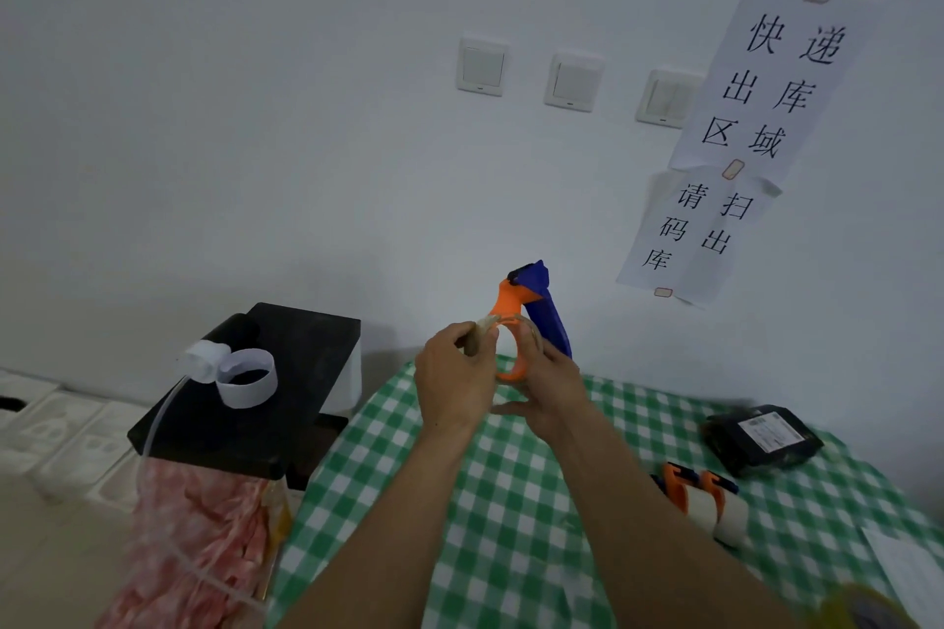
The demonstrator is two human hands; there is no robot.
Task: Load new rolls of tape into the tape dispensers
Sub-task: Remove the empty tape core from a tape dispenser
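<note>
- Head view, a little toward six o'clock from centre: tape dispenser (506, 302), orange frame with blue handle pointing to twelve o'clock, held in the air over the far edge of the table (511, 501) with its green checked cloth.
- Clamped round the orange hoop from four o'clock: right hand (551, 391), fingers curled about the rim.
- At nine o'clock of the hoop: left hand (452, 373), thumb and fingertips pinched together on a tan piece at the rim, likely the roll of tape (482, 329) or its loose end; too blurred to tell which.
- Judged light and stiff: thin plastic frame, cardboard-cored roll; little force needed to lift or seat.
- Free end probably sticky, apt to cling to skin or fold on itself; best taken by the very tip and drawn straight.
- Safest hold on the frame: hoop or handle, away from the cutter end, not visible here.
- At four o'clock, resting on the cloth: two more dispensers (679, 490), orange, pale rolls seated, side by side.
- Near these, toward two o'clock: black parcel (761, 439) with a white label.
- At five o'clock, bottom edge: blurred yellow roll (863, 608), perhaps spare tape.
</note>
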